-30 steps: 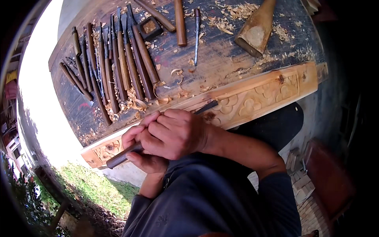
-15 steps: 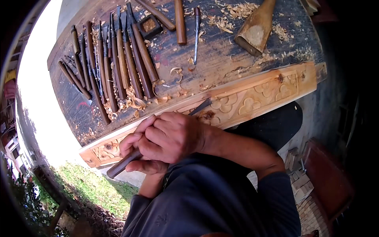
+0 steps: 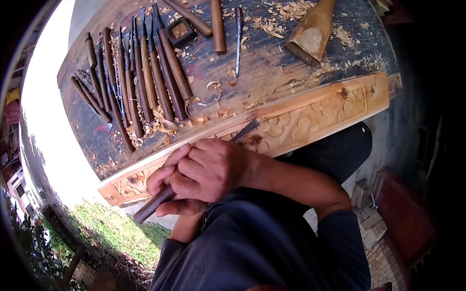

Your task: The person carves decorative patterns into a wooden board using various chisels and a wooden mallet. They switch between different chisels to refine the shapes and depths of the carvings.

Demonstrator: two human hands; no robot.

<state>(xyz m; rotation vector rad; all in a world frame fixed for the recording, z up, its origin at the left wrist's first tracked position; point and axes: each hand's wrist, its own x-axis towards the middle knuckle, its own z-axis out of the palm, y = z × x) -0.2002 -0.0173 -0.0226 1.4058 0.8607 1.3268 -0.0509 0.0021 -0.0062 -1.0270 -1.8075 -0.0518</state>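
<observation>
A wood-carving chisel point(image 3: 154, 204) lies slantwise under both of my hands, its dark handle sticking out at the lower left and its steel blade pointing up to the right. My right hand point(image 3: 211, 167) is closed over the front of it, hiding the middle. Behind and partly beneath, my left hand point(image 3: 181, 207) wraps the handle, fingers curled on the far side and thumb on the near side. The blade's tip meets the carved face of a long pale wooden board point(image 3: 303, 127), which bears flower-shaped relief. Part of the carving is hidden by my hands.
Several wood-handled carving tools point(image 3: 145, 82) lie in a row on the worn workbench point(image 3: 262, 92). Beyond them are a small dark square box point(image 3: 180, 32), a narrow metal tool point(image 3: 238, 43) and a wooden mallet point(image 3: 310, 39). Shavings point(image 3: 291, 10) are scattered about.
The handle end of the chisel has shifted slightly to the right, and its blade tip slightly left. Both hands keep their grip. The whole bench view has slid a little left.
</observation>
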